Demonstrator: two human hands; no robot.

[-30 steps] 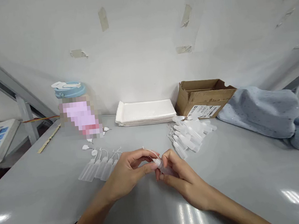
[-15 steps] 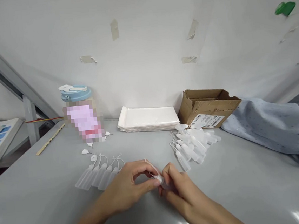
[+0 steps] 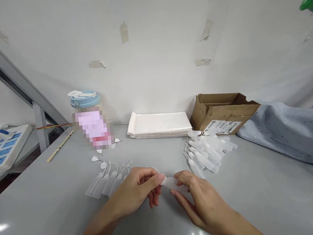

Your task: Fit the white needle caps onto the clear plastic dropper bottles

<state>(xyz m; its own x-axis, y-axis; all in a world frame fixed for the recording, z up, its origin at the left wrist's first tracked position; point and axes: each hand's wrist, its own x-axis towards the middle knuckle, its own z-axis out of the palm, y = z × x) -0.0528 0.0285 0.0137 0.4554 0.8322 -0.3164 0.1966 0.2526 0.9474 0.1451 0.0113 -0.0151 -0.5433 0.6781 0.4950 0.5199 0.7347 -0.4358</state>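
My left hand point(image 3: 146, 185) pinches the neck end of a small translucent squeeze bottle point(image 3: 171, 183) between thumb and fingers. The bottle lies nearly level above the table, its body pointing right. My right hand point(image 3: 194, 195) is around the body end, index finger against it and thumb spread away below. Part of the bottle's far end is hidden by that hand. Left of my left hand lies a row of similar bottles point(image 3: 98, 186) with thin white cap straps. A pile of more bottles point(image 3: 207, 153) lies beyond my right hand.
Several small white caps point(image 3: 94, 159) lie near a blue-lidded container point(image 3: 85, 99). At the back are a stack of white padded envelopes point(image 3: 161, 123) and an open cardboard box point(image 3: 222, 114). A blue cloth point(image 3: 287, 130) is at right, a wooden stick point(image 3: 60, 146) at left.
My right thumb and fingers have spread apart around the bottle, exposing more of its body. My left hand keeps its pinch at the neck end. The view has shifted slightly left.
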